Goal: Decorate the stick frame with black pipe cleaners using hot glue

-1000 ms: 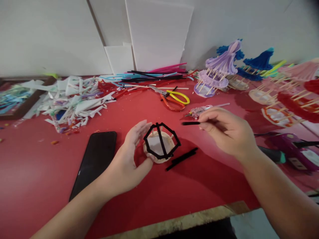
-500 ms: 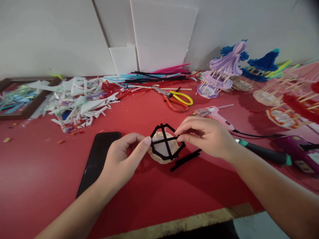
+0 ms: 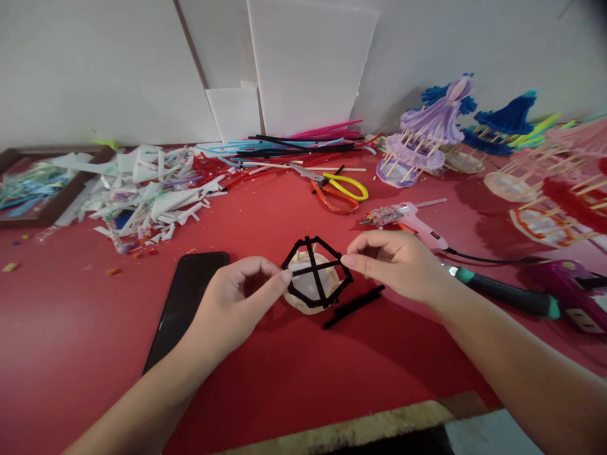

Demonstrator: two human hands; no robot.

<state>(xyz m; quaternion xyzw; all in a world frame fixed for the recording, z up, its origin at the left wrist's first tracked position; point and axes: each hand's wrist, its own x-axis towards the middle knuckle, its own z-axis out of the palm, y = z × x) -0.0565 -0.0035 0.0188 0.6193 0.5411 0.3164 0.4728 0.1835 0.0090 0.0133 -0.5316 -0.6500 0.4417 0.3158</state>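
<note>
A black pipe-cleaner frame [image 3: 315, 268], eight-sided with a cross inside, sits over a round beige base [image 3: 303, 308] with short sticks rising from it. My left hand [image 3: 241, 294] pinches the frame's left edge between thumb and forefinger. At the opposite side, the thumb and forefinger of my right hand [image 3: 396, 265] are pressed together on the frame's right edge, at the end of the crossbar. Loose black pipe-cleaner pieces [image 3: 353, 308] lie on the red table just right of the base.
A black phone [image 3: 187, 309] lies left. Behind are scissors [image 3: 344, 189], a pink glue gun [image 3: 417, 224], pipe cleaners [image 3: 294, 148] and white scraps [image 3: 152, 183]. Small carousel-like models [image 3: 417, 148] stand back right. A green-black handled tool [image 3: 507, 294] and a purple power strip [image 3: 569, 291] lie right.
My right hand has shifted slightly right and down, from over the frame to its right edge. My left hand stays at the left edge. More of the glue gun's nozzle shows.
</note>
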